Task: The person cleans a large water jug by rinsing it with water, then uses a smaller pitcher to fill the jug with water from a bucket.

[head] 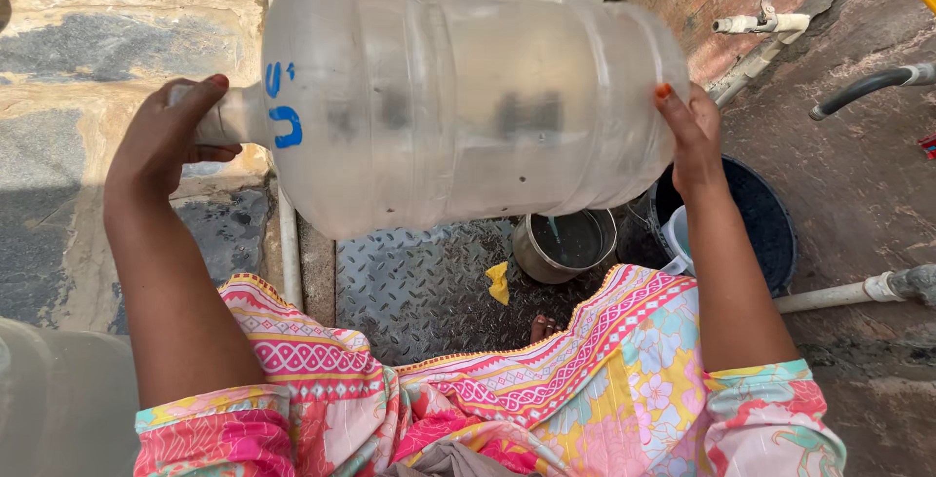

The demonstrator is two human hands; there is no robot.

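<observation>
I hold a large translucent plastic water jug (458,97) sideways in the air, its neck to the left and its base to the right. My left hand (171,131) grips the neck, covering the mouth. My right hand (692,136) presses flat against the base. Blue marks are painted near the jug's shoulder. My colourful patterned clothing (546,389) fills the bottom of the view.
Below the jug, a steel pot (565,243) with water stands on a metal tread plate (419,282), beside a yellow scrap (498,282). A dark bucket (765,223) and a white mug (678,238) sit at right. White pipes and a tap (765,23) run along the right wall.
</observation>
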